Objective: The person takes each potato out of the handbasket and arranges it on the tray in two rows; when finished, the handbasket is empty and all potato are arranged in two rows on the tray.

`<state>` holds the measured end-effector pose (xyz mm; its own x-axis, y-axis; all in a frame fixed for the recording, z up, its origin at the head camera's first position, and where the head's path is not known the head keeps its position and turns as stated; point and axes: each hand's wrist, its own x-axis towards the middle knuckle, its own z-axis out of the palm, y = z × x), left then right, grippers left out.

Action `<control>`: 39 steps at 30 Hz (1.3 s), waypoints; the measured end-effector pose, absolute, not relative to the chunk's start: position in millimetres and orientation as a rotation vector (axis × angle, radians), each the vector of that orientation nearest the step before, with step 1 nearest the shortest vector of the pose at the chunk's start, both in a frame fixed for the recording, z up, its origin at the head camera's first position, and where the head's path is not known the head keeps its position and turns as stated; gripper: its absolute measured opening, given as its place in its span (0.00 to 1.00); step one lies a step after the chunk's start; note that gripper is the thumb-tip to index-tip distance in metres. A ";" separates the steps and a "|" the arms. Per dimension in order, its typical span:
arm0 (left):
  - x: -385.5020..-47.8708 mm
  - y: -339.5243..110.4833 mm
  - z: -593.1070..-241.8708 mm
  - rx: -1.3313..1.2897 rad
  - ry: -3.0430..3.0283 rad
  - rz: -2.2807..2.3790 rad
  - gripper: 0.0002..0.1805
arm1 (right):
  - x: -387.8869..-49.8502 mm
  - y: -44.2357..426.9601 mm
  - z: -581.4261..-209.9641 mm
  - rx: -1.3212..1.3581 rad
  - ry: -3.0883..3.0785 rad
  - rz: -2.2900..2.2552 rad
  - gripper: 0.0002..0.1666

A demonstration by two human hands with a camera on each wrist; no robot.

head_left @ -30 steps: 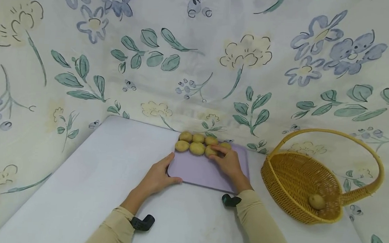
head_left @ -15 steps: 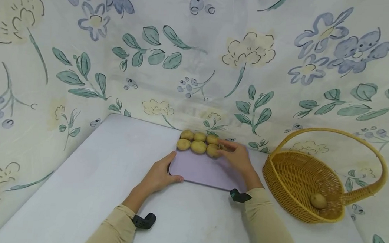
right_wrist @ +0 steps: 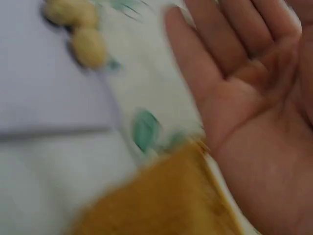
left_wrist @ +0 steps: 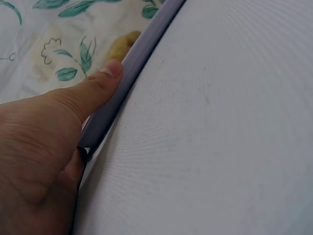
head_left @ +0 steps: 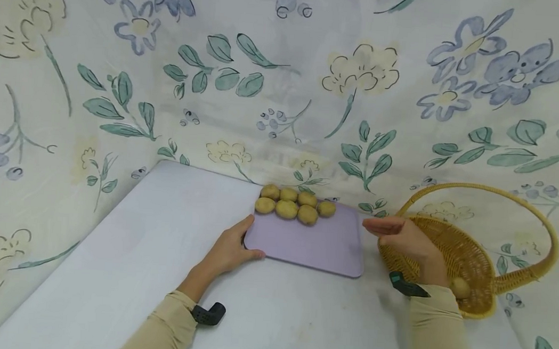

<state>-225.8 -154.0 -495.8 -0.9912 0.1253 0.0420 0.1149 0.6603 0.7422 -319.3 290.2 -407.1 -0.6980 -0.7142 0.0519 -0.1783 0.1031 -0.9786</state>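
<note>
Several potatoes (head_left: 287,209) lie in two rows along the back of a flat purple tray (head_left: 304,245). My left hand (head_left: 230,249) grips the tray's front left corner, the thumb along the front edge and the fingers at the left side. In the left wrist view the thumb presses the tray's rim (left_wrist: 139,54). My right hand (head_left: 407,238) is over the near left rim of a wicker basket (head_left: 436,243), holding nothing. Seen from the right wrist, its palm (right_wrist: 254,117) is bare and the fingers are extended. One potato (head_left: 460,288) is inside the basket, partly hidden by the right sleeve.
The white table (head_left: 171,216) carries the tray and, to its right, the basket with its tall arched handle (head_left: 551,244). A floral cloth (head_left: 284,89) hangs behind and at the sides of the table.
My right hand has let go of the rightmost front potato, left on the tray, and moved right to the basket. The left hand keeps its hold on the tray.
</note>
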 end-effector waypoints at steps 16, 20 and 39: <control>-227.8 -153.1 -492.3 0.219 2.855 1.250 0.61 | -298.1 411.7 -369.2 -0.771 2.052 -1.168 0.26; -227.7 -152.3 -492.8 0.218 2.853 1.253 0.61 | -292.3 424.2 -372.9 -0.626 2.087 -1.166 0.24; -230.2 -154.1 -494.1 0.210 2.869 1.236 0.62 | -287.9 424.6 -373.2 -0.209 2.484 -0.547 0.31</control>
<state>-230.2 -154.1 -494.1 -0.9910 0.1271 0.0430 0.1185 0.6794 0.7241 -287.9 424.6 -373.2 -0.8187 -0.2650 -0.5094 -0.0266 0.9037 -0.4273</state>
